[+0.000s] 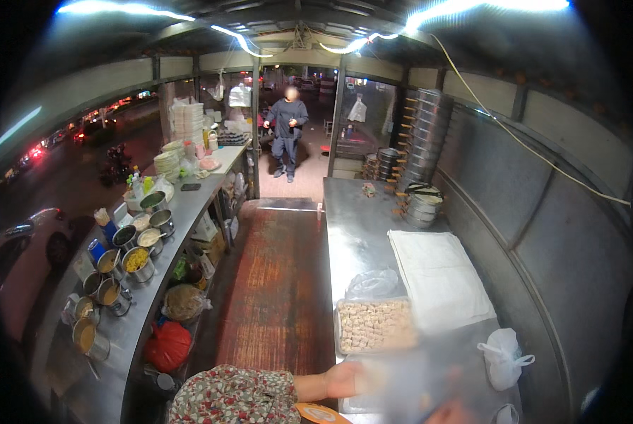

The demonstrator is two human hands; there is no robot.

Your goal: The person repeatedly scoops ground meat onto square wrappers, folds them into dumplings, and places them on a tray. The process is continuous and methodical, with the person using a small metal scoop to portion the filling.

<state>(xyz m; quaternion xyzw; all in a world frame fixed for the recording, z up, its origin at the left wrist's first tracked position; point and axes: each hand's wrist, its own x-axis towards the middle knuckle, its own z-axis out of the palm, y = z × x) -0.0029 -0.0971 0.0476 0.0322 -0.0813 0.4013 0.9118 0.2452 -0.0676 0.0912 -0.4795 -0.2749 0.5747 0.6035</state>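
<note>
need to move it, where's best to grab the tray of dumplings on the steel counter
Judging by its shape, grip the dumpling tray by its two short side rims, from above. It lies flat and shallow, a clear plastic bag crowds its far edge, and a white cloth lies right of it.

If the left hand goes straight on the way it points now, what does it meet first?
The left hand points right, low across the steel counter. That stretch is blurred, so nothing clear shows in its line. Farther on, the first distinct thing seems to be the white plastic bag. The tray of dumplings lies beyond its line.
</note>
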